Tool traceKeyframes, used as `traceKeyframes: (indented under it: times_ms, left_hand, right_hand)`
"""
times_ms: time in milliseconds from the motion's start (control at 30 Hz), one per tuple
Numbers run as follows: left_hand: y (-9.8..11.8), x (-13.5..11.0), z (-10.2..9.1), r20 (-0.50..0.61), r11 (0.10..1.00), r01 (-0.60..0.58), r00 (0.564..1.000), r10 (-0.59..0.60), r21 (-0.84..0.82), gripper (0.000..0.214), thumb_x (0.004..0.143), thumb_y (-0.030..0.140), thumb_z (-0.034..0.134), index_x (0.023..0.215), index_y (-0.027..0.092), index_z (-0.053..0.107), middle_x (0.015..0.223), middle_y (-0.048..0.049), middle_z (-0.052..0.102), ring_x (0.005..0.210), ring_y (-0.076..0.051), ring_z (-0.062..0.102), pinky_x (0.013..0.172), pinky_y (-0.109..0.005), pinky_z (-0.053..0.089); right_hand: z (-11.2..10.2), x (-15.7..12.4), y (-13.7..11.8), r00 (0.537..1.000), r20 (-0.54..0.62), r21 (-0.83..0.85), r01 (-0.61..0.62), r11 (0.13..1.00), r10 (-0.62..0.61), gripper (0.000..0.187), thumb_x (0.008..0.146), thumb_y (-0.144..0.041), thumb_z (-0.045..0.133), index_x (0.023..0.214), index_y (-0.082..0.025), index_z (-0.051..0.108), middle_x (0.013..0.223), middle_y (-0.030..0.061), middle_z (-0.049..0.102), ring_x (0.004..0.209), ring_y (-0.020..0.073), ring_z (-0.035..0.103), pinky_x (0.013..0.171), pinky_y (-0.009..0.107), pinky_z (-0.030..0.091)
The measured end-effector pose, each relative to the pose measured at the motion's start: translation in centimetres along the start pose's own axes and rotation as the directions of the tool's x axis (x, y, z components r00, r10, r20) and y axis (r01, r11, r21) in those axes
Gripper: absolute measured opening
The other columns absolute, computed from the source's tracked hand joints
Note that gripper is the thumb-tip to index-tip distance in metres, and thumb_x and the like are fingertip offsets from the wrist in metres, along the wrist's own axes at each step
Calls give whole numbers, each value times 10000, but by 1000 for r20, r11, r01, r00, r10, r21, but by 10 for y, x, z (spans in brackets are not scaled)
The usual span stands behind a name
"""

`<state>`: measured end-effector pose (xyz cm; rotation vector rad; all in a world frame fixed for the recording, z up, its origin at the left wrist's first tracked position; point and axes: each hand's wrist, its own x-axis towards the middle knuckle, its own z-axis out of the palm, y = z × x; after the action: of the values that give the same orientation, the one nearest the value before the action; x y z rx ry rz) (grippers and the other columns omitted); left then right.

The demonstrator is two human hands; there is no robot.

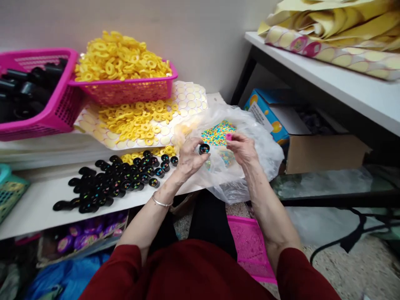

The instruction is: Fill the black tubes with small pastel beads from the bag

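My left hand [190,157] is closed round a small black cup [204,149], its mouth facing me and colourful beads showing inside. Between the thumb and fingers of my right hand [243,148] is a small pink scoop [229,136], mostly hidden by the fingers. Just behind both hands lies a clear plastic bag [262,152], open at the top, with multicoloured beads [218,132] in it. Left of my left hand, many black cups [125,177] stand or lie on the white table, several with coloured beads in them.
Yellow rings [137,121] lie on a printed sheet, and more fill a pink basket [125,89]. Another pink basket [58,112] holds black parts. At right are a blue cardboard box [268,118] and a white shelf [328,71] bearing yellow sheets. A pink crate [250,246] sits on the floor.
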<state>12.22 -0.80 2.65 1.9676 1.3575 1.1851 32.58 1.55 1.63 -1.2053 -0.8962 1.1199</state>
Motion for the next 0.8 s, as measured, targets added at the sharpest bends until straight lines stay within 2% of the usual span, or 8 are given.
traceKeyframes:
  times_ms: [100,200,300,433,567,700,767,800]
  left_hand:
    - [-8,-49,-19,-101,990,-16,994,30,137,222,737,328,673,927,213,660,976,-53,697,952,-219,606,886,-361,484]
    - [-26,-94,-32,-172,937,143,981,-91,320,183,789,338,639,924,222,682,988,-69,692,946,-238,590,898,-387,473]
    - [-45,-116,-38,-159,839,247,968,-194,484,208,818,342,614,952,212,706,1095,-112,676,1032,-286,558,940,-434,442]
    - [-55,-117,-41,-122,755,276,959,-255,595,304,867,350,555,1093,203,699,1331,-153,595,1184,-345,490,962,-483,390]
    - [-54,-112,-44,-86,752,261,961,-265,606,364,874,353,538,1175,192,665,1412,-163,545,1230,-359,455,971,-488,360]
    - [-45,-103,-43,-44,754,198,975,-219,626,353,890,394,523,1140,196,673,1369,-165,567,1241,-361,439,976,-487,336]
    - [-36,-91,-39,35,760,130,980,-197,637,293,911,354,488,1065,212,693,1294,-152,605,1243,-349,440,964,-478,332]
    - [-31,-83,-37,84,763,95,978,-193,640,271,917,326,474,1025,220,699,1250,-146,622,1247,-346,437,957,-475,331]
  right_hand:
    - [-9,-8,14,997,-67,3,-49,999,49,275,446,-271,780,674,-208,640,694,-27,627,602,113,530,583,274,439]
    - [-12,-13,28,996,-83,-111,11,994,-20,258,462,-303,766,664,-203,642,700,-16,634,619,127,549,604,290,456]
    - [-7,-13,35,995,-24,-299,89,950,-101,235,512,-348,720,684,-202,653,701,-15,625,652,144,559,647,307,471]
    - [-3,-2,37,987,73,-488,158,859,-140,204,555,-361,654,677,-197,655,700,-18,603,647,138,524,647,301,454]
    - [-6,11,36,978,113,-557,210,803,-177,187,596,-339,626,698,-186,659,717,-11,594,685,140,518,679,302,445]
    - [2,3,19,980,145,-488,190,852,-135,164,606,-311,634,718,-192,639,702,-17,580,685,137,509,673,292,438]
    - [14,-16,6,943,329,-401,184,898,-47,170,625,-304,647,752,-191,635,718,-17,587,682,132,513,662,281,431]
    - [22,-27,-1,873,487,-380,185,906,26,170,634,-289,653,769,-189,635,731,-16,596,686,130,518,660,275,428]
